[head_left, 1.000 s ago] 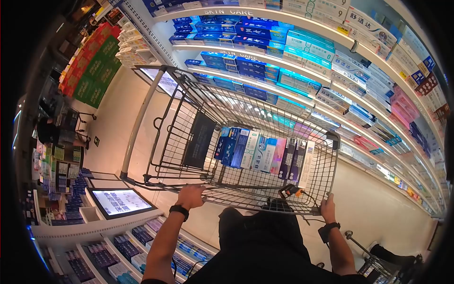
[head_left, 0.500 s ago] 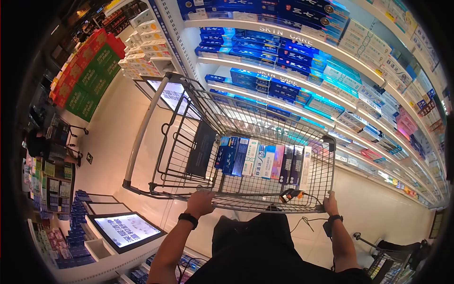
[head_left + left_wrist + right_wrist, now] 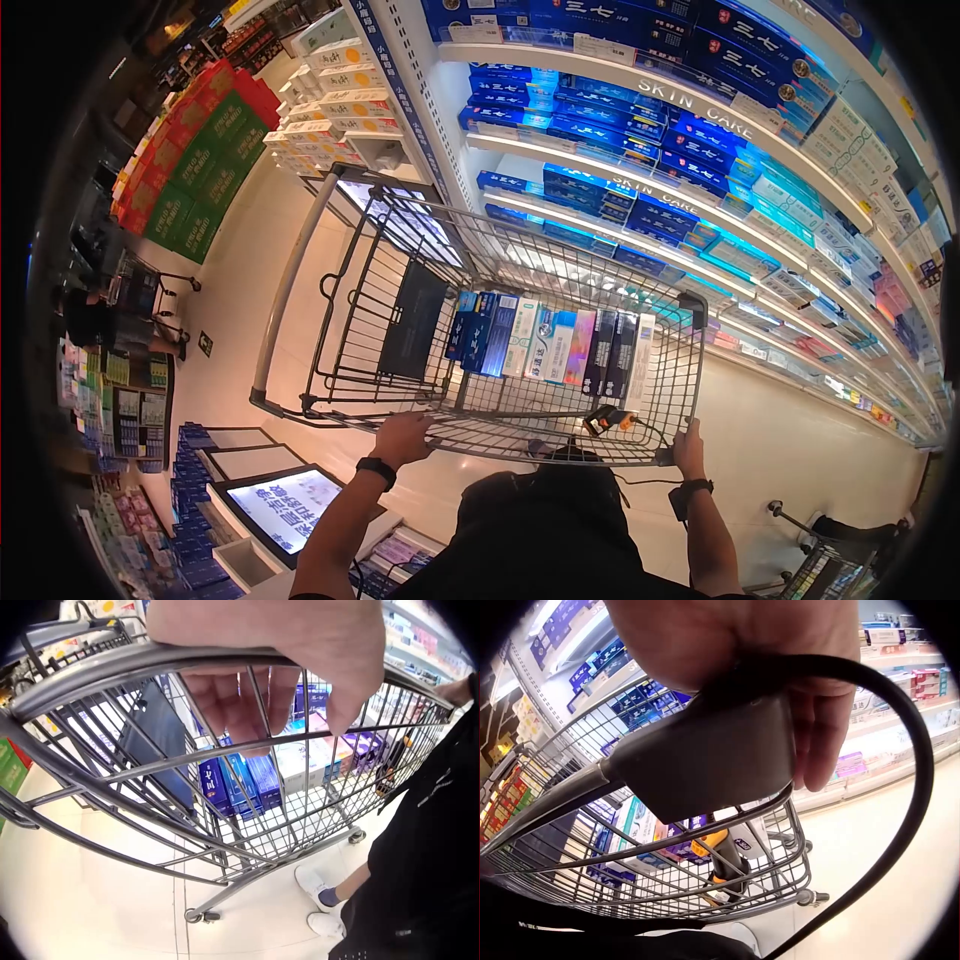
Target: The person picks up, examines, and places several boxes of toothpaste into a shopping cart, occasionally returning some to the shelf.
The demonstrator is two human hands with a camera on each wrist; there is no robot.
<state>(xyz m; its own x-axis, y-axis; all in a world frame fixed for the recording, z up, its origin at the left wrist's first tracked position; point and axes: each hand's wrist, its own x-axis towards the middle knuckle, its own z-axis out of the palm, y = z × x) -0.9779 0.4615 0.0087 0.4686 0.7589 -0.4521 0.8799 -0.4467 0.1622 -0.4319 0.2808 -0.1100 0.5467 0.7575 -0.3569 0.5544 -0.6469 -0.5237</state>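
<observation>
A wire shopping cart [image 3: 480,420] stands sideways before the person, a row of toothpaste-like boxes [image 3: 545,342] upright inside it. My left hand [image 3: 404,440] grips the near top rim toward the handle end; in the left wrist view the hand [image 3: 277,660] lies over the rim with its fingers bent down inside. The right hand [image 3: 689,452] holds the near corner at the other end; in the right wrist view a dark box on a cable hides much of that hand [image 3: 825,727]. A black and orange device [image 3: 606,420] lies in the cart near its rim.
Lit shelves [image 3: 600,70] of blue and white boxes run along the far side. A lit screen [image 3: 285,508] on a display stands at lower left. Red and green cartons [image 3: 200,170] are stacked at upper left. Another cart [image 3: 835,560] is at lower right, and a person [image 3: 95,318] stands far left.
The shelves have shifted right and down in the head view, and more white boxes show at the shelf end. Both hands keep their hold on the cart rim.
</observation>
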